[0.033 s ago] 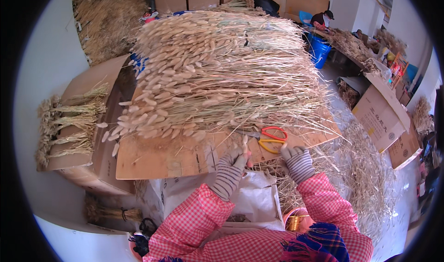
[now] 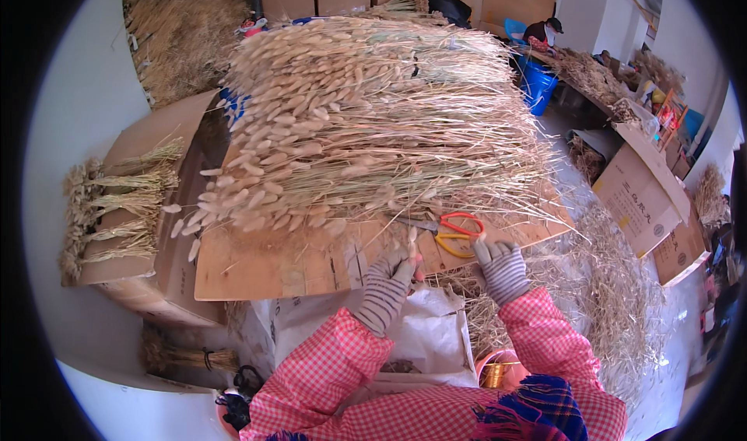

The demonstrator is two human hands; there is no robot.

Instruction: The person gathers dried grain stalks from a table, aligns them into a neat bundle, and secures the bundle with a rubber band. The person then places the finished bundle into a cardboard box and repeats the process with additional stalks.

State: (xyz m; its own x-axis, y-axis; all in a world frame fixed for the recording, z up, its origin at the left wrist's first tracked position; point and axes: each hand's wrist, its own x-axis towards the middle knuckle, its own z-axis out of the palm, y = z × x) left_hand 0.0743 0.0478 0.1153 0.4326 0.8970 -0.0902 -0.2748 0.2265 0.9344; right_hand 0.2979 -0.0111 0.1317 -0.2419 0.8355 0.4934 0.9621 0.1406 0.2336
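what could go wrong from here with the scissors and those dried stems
The scissors lie close to the right hand, so a careless sweep might knock them off the board. Some seed heads overhang the board's left edge and could get brushed or broken.

The left forearm slants up to the right and the right forearm up to the left, both in pink checked sleeves. The left hand and the right hand wear striped grey gloves and stand apart. Left fingers are bent inward; right fingers point forward, slightly curled. Their exact closing is unclear.
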